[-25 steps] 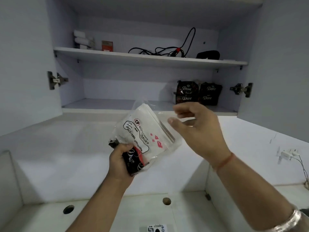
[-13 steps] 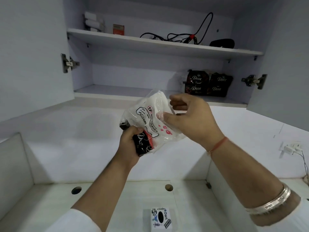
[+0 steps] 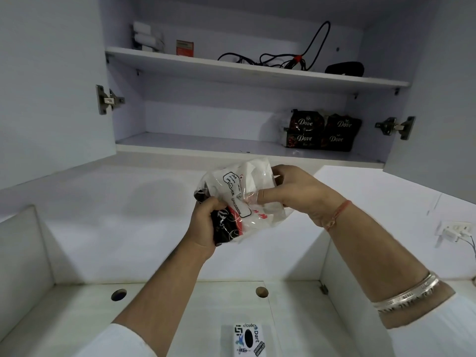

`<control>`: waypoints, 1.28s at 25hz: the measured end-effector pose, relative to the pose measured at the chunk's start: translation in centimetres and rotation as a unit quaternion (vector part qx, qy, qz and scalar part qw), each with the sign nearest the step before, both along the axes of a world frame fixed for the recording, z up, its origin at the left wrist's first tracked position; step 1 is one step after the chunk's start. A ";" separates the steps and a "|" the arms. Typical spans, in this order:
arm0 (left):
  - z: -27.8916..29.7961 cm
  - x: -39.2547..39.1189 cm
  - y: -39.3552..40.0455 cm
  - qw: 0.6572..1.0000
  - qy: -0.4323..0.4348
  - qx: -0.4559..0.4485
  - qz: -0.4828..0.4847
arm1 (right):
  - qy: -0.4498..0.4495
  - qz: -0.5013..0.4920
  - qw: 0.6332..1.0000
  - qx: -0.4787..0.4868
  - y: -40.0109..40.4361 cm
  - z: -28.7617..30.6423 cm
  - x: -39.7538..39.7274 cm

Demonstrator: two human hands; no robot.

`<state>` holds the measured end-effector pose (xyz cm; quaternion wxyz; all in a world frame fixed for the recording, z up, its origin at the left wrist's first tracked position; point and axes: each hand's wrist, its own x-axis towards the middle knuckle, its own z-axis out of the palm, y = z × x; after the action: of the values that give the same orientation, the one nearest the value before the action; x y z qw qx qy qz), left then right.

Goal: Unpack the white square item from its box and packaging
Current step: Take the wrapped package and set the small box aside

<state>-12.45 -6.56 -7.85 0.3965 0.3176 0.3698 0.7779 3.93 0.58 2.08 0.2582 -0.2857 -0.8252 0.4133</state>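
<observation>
Cabinet [image 3: 123, 140] open, white desk [image 3: 206, 318], wall socket [image 3: 453, 231]

Dove packs [image 3: 322, 131] on lower shelf [image 3: 206, 143] — cables [image 3: 283, 60] above.

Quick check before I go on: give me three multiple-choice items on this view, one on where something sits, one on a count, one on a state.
1. Where do the dark Dove packs sit?
A. right end of the cabinet's lower shelf
B. upper shelf, beside the cables
C. on the counter

2. How many round holes show in the counter top?
A. none
B. two
C. four

3. What is the state of the clear plastic packet?
A. lying on the counter
B. on the upper shelf
C. held in the air by both hands

Key:
1. A, the packs stand at the right of the lower shelf.
2. B, one hole lies left of the left forearm, one between the arms.
3. C, the left hand grips its dark lower end and the right hand pinches its upper part.
</observation>
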 end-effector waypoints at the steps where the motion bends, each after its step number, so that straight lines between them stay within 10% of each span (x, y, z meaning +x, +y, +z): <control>1: -0.2 0.1 0.0 1.000 0.001 -0.005 -0.006 | -0.014 -0.015 1.000 -0.007 0.3 -0.3 -0.2; 11: -12.9 -3.0 -1.4 0.976 -0.056 -0.211 -0.017 | 0.126 -0.246 0.933 -0.229 3.6 -13.6 3.4; 15: -22.1 -3.9 -0.4 0.928 -0.018 -0.370 -0.032 | 0.128 -0.320 0.868 -0.357 5.1 -24.3 4.9; 25: -48.0 2.8 3.0 0.766 0.128 -0.620 -0.108 | -0.053 -0.286 0.838 -0.462 7.5 -46.8 8.2; 32: -48.4 2.7 2.6 0.825 0.042 -0.544 0.146 | -0.120 -0.241 0.789 -0.552 3.2 -57.5 4.1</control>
<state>-9.70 -3.93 -56.24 0.3708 0.0258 0.7913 0.4854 8.04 3.79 -55.37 0.0463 -0.6163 -0.3855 0.6851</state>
